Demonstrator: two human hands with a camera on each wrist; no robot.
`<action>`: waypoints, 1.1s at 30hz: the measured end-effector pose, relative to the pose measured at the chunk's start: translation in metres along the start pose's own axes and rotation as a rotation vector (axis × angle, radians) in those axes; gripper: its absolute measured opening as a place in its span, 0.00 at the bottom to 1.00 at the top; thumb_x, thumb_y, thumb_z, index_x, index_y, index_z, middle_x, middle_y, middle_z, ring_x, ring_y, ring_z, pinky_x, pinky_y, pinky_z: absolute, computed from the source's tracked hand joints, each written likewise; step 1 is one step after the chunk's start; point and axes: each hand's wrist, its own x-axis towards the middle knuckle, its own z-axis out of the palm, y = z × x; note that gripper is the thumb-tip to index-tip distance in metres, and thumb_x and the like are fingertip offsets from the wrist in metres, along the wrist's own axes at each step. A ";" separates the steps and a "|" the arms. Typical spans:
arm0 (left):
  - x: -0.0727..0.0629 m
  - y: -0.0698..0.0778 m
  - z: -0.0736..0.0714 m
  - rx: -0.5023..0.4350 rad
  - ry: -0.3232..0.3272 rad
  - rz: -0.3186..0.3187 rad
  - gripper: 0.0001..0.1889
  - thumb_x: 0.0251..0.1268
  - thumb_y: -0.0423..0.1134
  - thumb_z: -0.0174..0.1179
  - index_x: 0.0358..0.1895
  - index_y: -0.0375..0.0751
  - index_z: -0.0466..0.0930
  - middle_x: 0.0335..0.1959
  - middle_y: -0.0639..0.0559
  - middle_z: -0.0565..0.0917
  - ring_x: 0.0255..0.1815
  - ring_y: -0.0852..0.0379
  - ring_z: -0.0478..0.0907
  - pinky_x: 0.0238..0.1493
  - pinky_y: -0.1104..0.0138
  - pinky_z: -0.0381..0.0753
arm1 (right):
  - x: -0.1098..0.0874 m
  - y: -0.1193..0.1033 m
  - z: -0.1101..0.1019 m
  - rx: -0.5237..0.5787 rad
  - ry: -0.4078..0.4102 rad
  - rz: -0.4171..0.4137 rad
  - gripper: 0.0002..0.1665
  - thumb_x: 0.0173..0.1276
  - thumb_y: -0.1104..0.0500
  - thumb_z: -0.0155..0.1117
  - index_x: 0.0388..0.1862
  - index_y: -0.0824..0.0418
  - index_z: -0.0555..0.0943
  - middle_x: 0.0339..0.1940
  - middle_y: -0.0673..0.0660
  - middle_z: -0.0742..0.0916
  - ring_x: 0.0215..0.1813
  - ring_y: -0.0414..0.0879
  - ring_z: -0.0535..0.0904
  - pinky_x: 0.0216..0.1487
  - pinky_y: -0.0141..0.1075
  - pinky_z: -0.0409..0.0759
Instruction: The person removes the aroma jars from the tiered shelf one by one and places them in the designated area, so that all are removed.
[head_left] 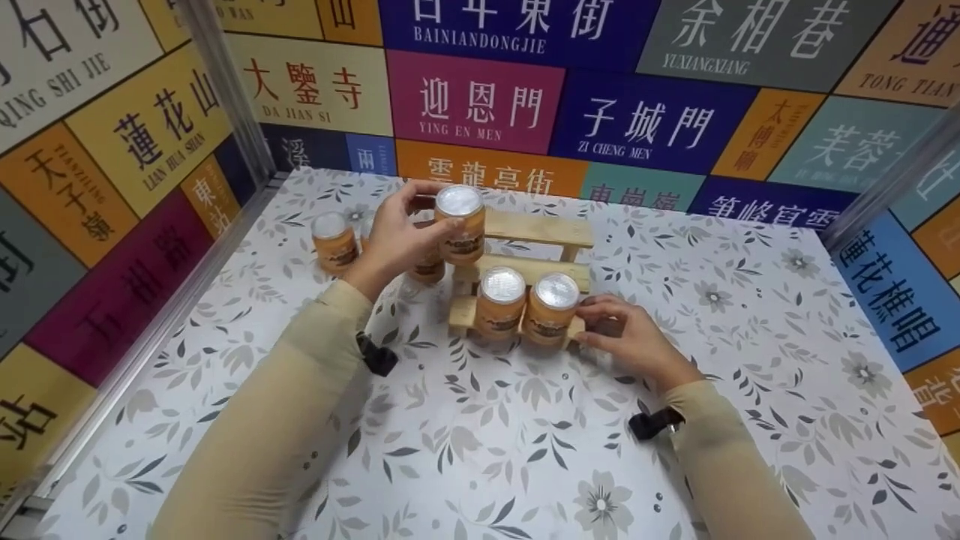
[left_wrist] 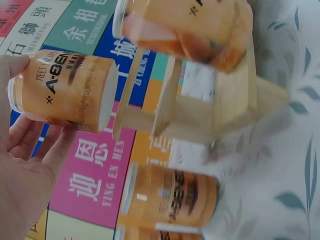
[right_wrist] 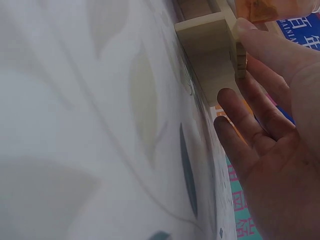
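My left hand [head_left: 397,238] grips a jar [head_left: 463,238] with an orange-brown label and silvery lid, thumb on one side and fingers on the other. The jar is held upright over the left part of a stepped wooden rack [head_left: 536,226]; in the left wrist view this held jar [left_wrist: 65,90] is apart from the wood. Two similar jars, a left one [head_left: 501,304] and a right one [head_left: 553,306], stand side by side on the lowest step. At that step's right end, my right hand [head_left: 637,341] pinches the board [right_wrist: 241,57] between thumb and fingers.
More such jars stand on the table left of the rack, among them a far-left jar [head_left: 334,246] and one partly hidden jar [head_left: 427,268] behind my left hand. The table [head_left: 465,450] has a leaf-patterned cover. Lettered panels [head_left: 480,101] wall its back and sides.
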 end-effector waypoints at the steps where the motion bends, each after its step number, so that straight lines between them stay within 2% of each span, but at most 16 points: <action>1: -0.002 -0.001 -0.004 0.004 0.002 -0.002 0.26 0.61 0.36 0.74 0.62 0.38 0.77 0.62 0.45 0.79 0.63 0.51 0.76 0.66 0.61 0.81 | 0.000 0.000 0.000 0.000 0.000 -0.001 0.23 0.62 0.63 0.78 0.56 0.62 0.85 0.63 0.57 0.79 0.61 0.51 0.81 0.68 0.37 0.80; 4: -0.008 -0.005 -0.015 -0.001 0.005 -0.002 0.26 0.61 0.36 0.75 0.61 0.38 0.76 0.61 0.45 0.79 0.63 0.51 0.76 0.66 0.61 0.81 | 0.001 0.000 0.000 -0.003 0.007 0.000 0.23 0.62 0.63 0.78 0.57 0.62 0.85 0.63 0.58 0.79 0.61 0.50 0.81 0.68 0.38 0.80; 8: -0.019 -0.015 -0.026 -0.001 0.009 -0.040 0.28 0.61 0.38 0.74 0.62 0.37 0.75 0.61 0.44 0.78 0.64 0.50 0.75 0.68 0.58 0.79 | 0.001 0.000 -0.001 -0.002 0.004 0.006 0.24 0.62 0.63 0.78 0.58 0.64 0.85 0.64 0.59 0.78 0.62 0.52 0.82 0.68 0.38 0.79; 13: -0.031 -0.028 -0.034 0.051 0.010 -0.072 0.29 0.61 0.42 0.74 0.63 0.38 0.75 0.62 0.44 0.78 0.66 0.49 0.74 0.72 0.54 0.75 | 0.000 -0.001 -0.003 0.003 0.005 0.024 0.24 0.63 0.63 0.77 0.58 0.66 0.84 0.65 0.61 0.77 0.64 0.56 0.81 0.68 0.38 0.79; 17: -0.038 -0.037 -0.038 0.071 0.004 -0.083 0.29 0.61 0.41 0.74 0.63 0.39 0.75 0.62 0.44 0.78 0.66 0.49 0.75 0.73 0.54 0.74 | 0.001 -0.001 -0.001 -0.015 -0.007 0.029 0.25 0.64 0.62 0.77 0.59 0.66 0.83 0.66 0.61 0.77 0.66 0.57 0.80 0.70 0.38 0.78; 25: -0.050 -0.059 -0.040 0.106 -0.005 -0.117 0.29 0.62 0.38 0.74 0.64 0.35 0.74 0.62 0.39 0.78 0.64 0.42 0.76 0.70 0.48 0.75 | 0.001 -0.001 0.000 -0.017 0.001 0.047 0.24 0.62 0.61 0.78 0.58 0.63 0.84 0.65 0.56 0.78 0.66 0.54 0.81 0.68 0.34 0.78; 29: -0.056 -0.068 -0.039 0.139 -0.010 -0.135 0.28 0.61 0.39 0.74 0.63 0.38 0.75 0.62 0.42 0.78 0.64 0.43 0.75 0.70 0.47 0.75 | 0.001 -0.001 0.000 0.000 -0.002 0.039 0.25 0.62 0.62 0.78 0.58 0.64 0.84 0.65 0.58 0.78 0.66 0.54 0.81 0.68 0.34 0.78; 33: -0.059 -0.074 -0.037 0.158 -0.028 -0.155 0.26 0.62 0.39 0.74 0.62 0.41 0.75 0.62 0.45 0.78 0.64 0.46 0.75 0.69 0.50 0.76 | 0.001 -0.001 0.000 -0.003 -0.001 0.043 0.25 0.62 0.62 0.78 0.58 0.63 0.84 0.66 0.57 0.78 0.66 0.53 0.81 0.68 0.32 0.78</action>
